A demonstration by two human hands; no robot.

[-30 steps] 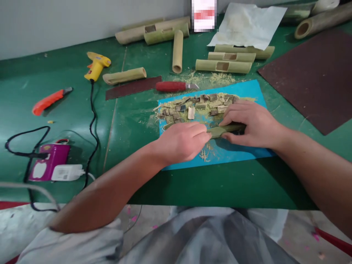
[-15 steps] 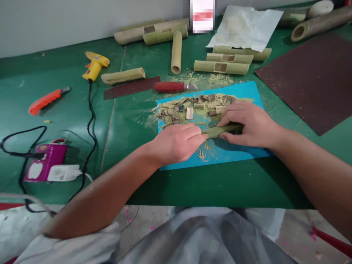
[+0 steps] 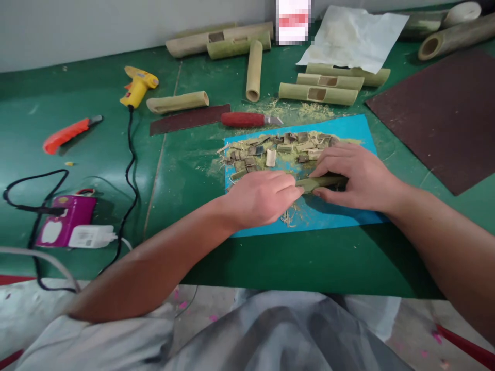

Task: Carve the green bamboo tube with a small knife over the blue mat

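A narrow green bamboo piece (image 3: 323,182) lies slantwise between my hands, low over a blue sheet (image 3: 340,214). My right hand (image 3: 350,172) grips its right part, thumb on the near side and fingers on the far side. My left hand (image 3: 266,198) is closed in a fist at the bamboo's left end, its fingertips against it. What the left palm encloses is hidden. Small bamboo chips (image 3: 271,157) and pale dust cover the sheet's far half. Thin shavings (image 3: 286,219) lie just below my left fingers.
A red-handled knife (image 3: 247,120), a dark strip (image 3: 189,119) and bamboo tubes with cut windows (image 3: 317,94) lie beyond the sheet. To the left are a yellow glue gun (image 3: 139,87), an orange cutter (image 3: 69,135) and a purple power block (image 3: 58,219) with cables. A brown sheet (image 3: 444,113) lies right.
My left hand has shifted a little to the right along the bamboo, covering more of its left end. My right hand keeps its grip. The whole view has shifted slightly.
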